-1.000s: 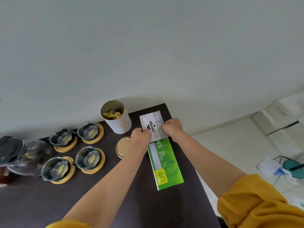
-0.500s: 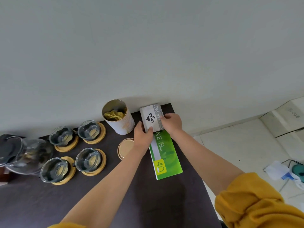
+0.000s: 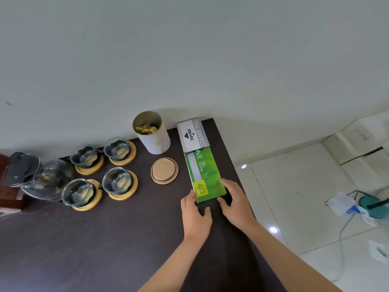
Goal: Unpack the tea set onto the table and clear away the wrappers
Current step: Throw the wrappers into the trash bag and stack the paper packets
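Both hands (image 3: 219, 207) moved from stamp-pad box (image 3: 192, 134) to green box (image 3: 205, 174), open, fingertips touching | tin (image 3: 152, 137): gold wrappers

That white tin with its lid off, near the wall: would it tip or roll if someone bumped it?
The white tin stands upright, taller than wide, so a knock could probably tip it; once down, its round wall would likely roll. It holds only some crumpled gold wrappers, so it is probably light. Its lid lies apart, so the contents could spill.
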A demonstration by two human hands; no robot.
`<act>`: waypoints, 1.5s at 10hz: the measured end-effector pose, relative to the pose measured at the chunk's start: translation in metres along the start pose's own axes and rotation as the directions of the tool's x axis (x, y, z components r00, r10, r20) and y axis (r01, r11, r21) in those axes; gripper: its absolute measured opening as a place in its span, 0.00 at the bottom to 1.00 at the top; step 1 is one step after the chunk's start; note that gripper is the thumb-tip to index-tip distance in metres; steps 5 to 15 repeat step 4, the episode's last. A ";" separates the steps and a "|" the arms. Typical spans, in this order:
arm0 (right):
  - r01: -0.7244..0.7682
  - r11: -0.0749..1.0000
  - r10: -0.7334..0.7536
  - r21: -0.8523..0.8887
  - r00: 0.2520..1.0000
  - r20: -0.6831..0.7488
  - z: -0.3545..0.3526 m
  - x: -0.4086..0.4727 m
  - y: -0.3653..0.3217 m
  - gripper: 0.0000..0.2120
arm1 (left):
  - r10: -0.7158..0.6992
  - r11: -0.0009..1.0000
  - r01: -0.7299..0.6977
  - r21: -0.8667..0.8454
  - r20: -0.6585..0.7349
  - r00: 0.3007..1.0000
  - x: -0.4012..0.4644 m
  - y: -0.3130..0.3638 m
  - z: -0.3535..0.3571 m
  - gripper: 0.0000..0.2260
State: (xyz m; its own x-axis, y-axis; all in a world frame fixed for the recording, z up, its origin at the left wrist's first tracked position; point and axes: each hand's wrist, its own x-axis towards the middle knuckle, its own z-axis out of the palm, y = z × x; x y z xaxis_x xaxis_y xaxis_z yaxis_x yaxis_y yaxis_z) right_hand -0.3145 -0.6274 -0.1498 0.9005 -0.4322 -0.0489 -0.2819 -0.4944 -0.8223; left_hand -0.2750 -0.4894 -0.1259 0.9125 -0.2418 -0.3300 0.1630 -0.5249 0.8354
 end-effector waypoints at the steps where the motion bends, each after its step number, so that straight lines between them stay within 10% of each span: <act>1: 0.035 0.997 -0.039 -0.064 0.997 -0.065 0.005 -0.005 0.001 0.23 | -0.001 1.000 0.002 0.022 -0.024 1.000 0.002 0.004 -0.002 0.27; 15: -0.043 0.989 0.035 -0.142 0.998 -0.061 0.010 -0.010 -0.019 0.23 | 0.085 0.984 -0.086 0.158 0.013 0.996 0.013 0.008 -0.012 0.27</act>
